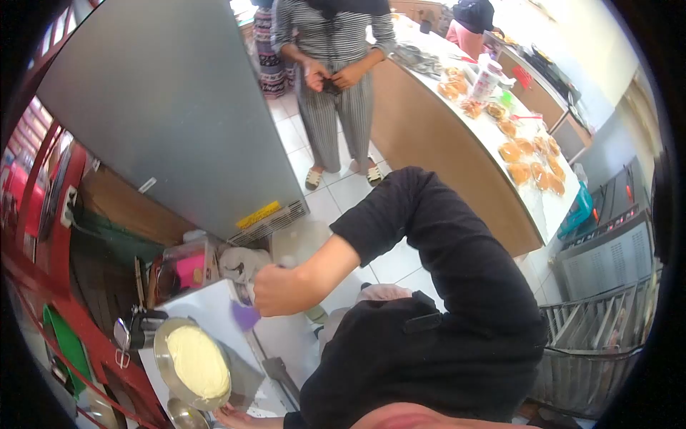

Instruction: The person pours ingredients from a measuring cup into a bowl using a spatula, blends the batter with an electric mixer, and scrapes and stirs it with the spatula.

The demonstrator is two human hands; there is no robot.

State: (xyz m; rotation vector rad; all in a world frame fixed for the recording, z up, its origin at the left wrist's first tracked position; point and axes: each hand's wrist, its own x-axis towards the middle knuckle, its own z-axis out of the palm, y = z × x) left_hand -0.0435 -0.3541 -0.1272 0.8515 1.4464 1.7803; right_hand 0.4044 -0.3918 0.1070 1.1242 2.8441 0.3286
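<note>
My right hand (pixel 284 289) is closed in a fist above the edge of a white worktop (pixel 207 304). A flat purple scraper (pixel 245 316) sticks out below the fist; its grip is hidden by my fingers. My left hand (pixel 232 416) is at the near rim of a metal mixing bowl (pixel 166 363), with fingers against it. Smooth pale yellow batter (pixel 198 362) fills the bowl. Beside it, a smaller metal bowl (pixel 187 415) sits partly cut off by the larger one.
A grey fridge (pixel 171 107) stands beyond the worktop. A person in striped clothes (pixel 334 71) stands on the tiled floor. Wrapped buns (pixel 520 151) lie on a long counter (pixel 493 121). Behind me is a metal rack (pixel 593 365). A red frame (pixel 53 286) borders the left.
</note>
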